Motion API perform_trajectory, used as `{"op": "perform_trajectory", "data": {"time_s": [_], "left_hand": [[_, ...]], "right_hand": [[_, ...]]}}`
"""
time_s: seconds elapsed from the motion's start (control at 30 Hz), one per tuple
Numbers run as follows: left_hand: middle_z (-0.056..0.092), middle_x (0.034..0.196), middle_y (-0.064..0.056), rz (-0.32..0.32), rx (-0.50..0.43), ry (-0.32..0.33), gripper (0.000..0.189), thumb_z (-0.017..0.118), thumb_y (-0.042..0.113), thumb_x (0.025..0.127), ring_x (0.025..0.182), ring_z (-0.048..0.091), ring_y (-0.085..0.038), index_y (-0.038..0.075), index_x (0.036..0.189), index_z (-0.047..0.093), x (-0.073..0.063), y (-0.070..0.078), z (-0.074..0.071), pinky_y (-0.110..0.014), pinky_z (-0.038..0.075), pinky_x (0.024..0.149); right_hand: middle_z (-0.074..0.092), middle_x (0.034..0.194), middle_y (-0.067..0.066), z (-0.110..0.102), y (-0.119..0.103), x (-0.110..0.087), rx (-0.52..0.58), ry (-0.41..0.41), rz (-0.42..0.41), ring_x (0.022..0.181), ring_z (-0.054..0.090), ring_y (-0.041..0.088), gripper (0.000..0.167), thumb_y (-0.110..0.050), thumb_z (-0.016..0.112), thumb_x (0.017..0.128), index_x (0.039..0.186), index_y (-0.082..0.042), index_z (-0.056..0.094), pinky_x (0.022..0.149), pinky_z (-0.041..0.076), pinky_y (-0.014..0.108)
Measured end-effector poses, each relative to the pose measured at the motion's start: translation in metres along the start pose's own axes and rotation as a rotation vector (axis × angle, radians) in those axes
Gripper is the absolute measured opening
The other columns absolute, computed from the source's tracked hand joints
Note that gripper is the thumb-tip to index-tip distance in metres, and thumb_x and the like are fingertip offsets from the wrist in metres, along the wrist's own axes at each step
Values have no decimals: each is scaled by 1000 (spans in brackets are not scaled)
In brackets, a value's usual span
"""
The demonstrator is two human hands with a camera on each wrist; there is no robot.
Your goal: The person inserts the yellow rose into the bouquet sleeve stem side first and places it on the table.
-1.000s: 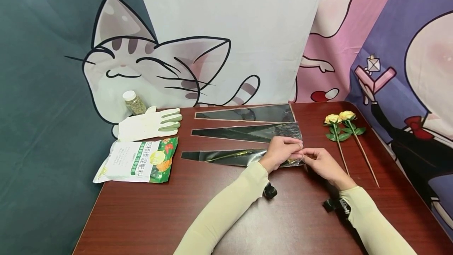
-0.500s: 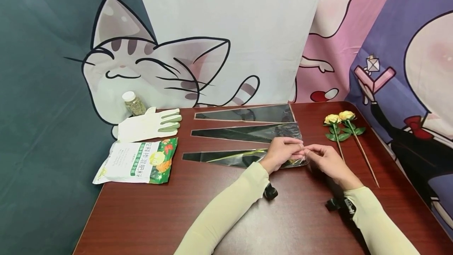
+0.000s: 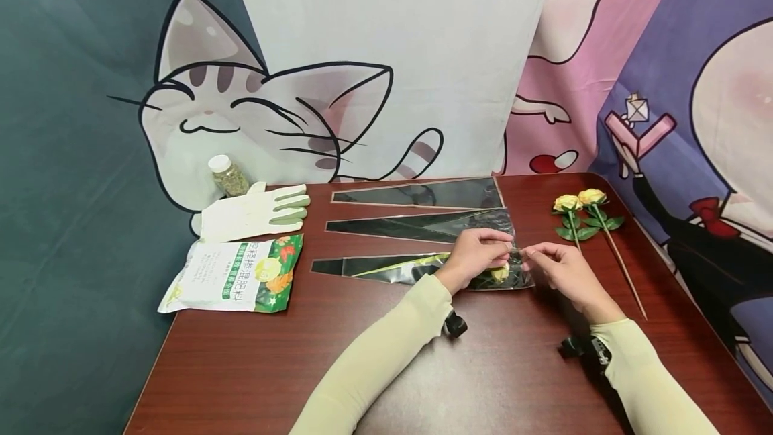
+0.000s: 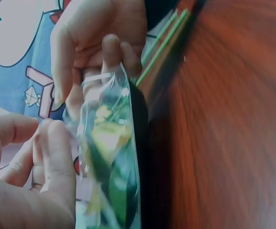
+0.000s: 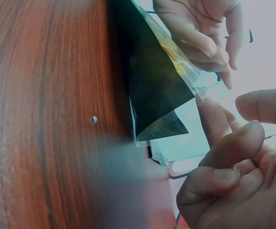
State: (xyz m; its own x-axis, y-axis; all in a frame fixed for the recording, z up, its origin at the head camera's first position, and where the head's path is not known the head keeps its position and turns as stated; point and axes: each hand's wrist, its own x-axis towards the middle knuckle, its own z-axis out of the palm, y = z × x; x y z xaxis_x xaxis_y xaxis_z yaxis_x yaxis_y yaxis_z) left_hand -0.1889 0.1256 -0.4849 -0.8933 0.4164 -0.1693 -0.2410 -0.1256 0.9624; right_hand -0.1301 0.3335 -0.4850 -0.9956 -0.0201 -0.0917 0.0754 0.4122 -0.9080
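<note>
A yellow artificial rose (image 3: 500,274) lies inside the nearest flower sleeve (image 3: 380,270), a long tapered one with a clear front and black back. Its wide mouth is toward the right. My left hand (image 3: 474,257) pinches the upper edge of that mouth, covering part of the bloom. Close beside it, my right hand (image 3: 564,274) pinches the same edge between thumb and fingertips. The left wrist view shows the yellow petals (image 4: 110,138) and green leaves behind clear film. In the right wrist view the sleeve's black back (image 5: 157,71) faces the camera.
Two more flower sleeves, a middle one (image 3: 386,227) and a far one (image 3: 417,195), lie behind. Two yellow roses (image 3: 592,198) with long stems lie at right. At left are a fertilizer bag (image 3: 235,274), white gloves (image 3: 247,215) and a lidded jar (image 3: 229,176).
The sleeve's mouth has shifted slightly right, and my right hand with it. My left hand has drawn slightly left, so more of the bloom shows.
</note>
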Motion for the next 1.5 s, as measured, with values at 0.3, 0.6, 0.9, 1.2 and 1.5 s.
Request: {"op": "perform_trajectory", "data": {"time_s": [0.3, 0.6, 0.9, 1.2, 1.5], "left_hand": [[78, 104, 2, 211, 715, -78, 36, 86, 28, 90, 82, 65, 2, 15, 123, 80, -5, 4, -35, -15, 53, 75], [67, 131, 1, 241, 1232, -181, 68, 91, 48, 82, 121, 61, -14, 25, 142, 69, -16, 7, -54, -25, 52, 102], [70, 127, 2, 229, 1260, -190, 67, 94, 40, 81, 118, 62, -14, 25, 142, 69, -21, 7, -58, -25, 52, 101], [71, 126, 4, 237, 1242, -207, 66, 94, 38, 80, 114, 62, -12, 25, 140, 70, -20, 3, -64, -25, 51, 99], [70, 129, 2, 219, 1250, -223, 67, 94, 37, 81, 119, 62, -14, 24, 141, 69, -19, 3, -66, -26, 51, 103]], "right_hand": [[76, 79, -11, 6, 0, 2, -16, 68, 66, 50, 45, 6, 48, -38, 64, 107, 119, 8, 71, 47, 43, 29], [75, 77, -10, 18, -3, 3, -65, 100, 133, 56, 54, 7, 56, -49, 69, 102, 114, 6, 75, 52, 46, 26], [63, 66, -16, 23, 0, 4, 146, 100, 122, 51, 44, 1, 27, -29, 72, 103, 95, -4, 77, 46, 38, 22], [73, 75, -10, 19, 1, 1, 420, 52, 154, 54, 45, 0, 14, -21, 69, 105, 95, -17, 78, 46, 29, 21], [72, 73, -9, 13, -1, 0, 449, 63, 164, 52, 46, 1, 12, -23, 71, 104, 96, -17, 77, 44, 28, 23]]}}
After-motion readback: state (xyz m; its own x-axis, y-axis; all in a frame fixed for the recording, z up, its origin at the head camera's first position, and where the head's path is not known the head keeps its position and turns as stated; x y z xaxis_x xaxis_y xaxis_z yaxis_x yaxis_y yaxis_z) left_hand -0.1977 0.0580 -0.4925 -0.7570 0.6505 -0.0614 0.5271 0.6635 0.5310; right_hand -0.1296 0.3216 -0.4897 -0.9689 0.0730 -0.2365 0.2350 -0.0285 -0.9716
